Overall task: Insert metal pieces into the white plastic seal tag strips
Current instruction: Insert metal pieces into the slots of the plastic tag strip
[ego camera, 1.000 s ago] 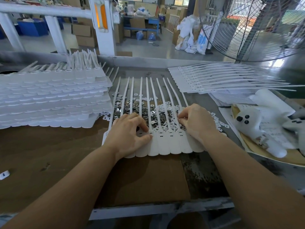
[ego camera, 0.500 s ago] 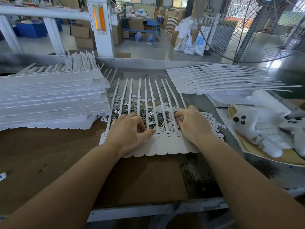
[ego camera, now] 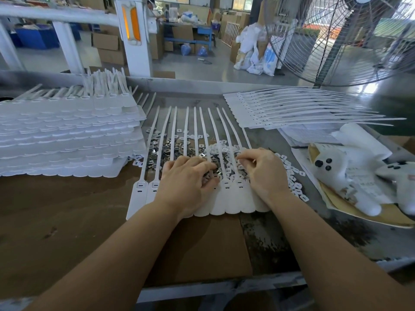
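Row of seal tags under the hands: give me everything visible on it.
The row of seal tags is a flat sheet of joined white plastic tags, rounded flag ends toward the person, thin tails fanning away over the loose metal pieces. Each head shows a small slot. It lies partly on brown cardboard. The left hand rests on the heads; the right hand sits at the right end, fingers curled; whether it pinches anything is unclear.

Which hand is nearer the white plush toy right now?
Right. The right hand rests on the strip sheet, on the side toward the white plush toy; the left hand lies farther across the sheet, away from it.
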{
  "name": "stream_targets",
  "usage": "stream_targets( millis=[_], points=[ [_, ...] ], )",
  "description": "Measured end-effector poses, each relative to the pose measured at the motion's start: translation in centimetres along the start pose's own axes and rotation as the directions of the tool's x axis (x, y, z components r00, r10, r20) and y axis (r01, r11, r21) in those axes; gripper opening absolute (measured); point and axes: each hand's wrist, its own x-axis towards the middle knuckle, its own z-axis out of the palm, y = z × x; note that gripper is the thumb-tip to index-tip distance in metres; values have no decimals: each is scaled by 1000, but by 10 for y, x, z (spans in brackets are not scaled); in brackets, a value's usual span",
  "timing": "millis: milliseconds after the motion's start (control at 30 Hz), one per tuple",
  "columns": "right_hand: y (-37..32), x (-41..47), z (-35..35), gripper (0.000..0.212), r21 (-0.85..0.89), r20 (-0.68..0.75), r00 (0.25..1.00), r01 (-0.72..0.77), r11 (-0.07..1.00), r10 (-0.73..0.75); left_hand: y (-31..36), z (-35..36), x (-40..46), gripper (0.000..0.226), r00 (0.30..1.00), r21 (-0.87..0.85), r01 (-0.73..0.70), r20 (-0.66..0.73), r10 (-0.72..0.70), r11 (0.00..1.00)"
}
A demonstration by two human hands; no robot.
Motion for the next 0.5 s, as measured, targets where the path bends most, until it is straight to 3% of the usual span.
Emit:
stream_targets(
  millis=[167,500],
  points=[
    [2,-2,-4,17,120,-14,1000,3,993,-1,1,1,-1,43,1000,15,0,2,0,1000],
    [4,-6,-6,19,124,20,1000,19,992,-21,1,1,-1,44,1000,46,3,7,-3,999]
  ],
)
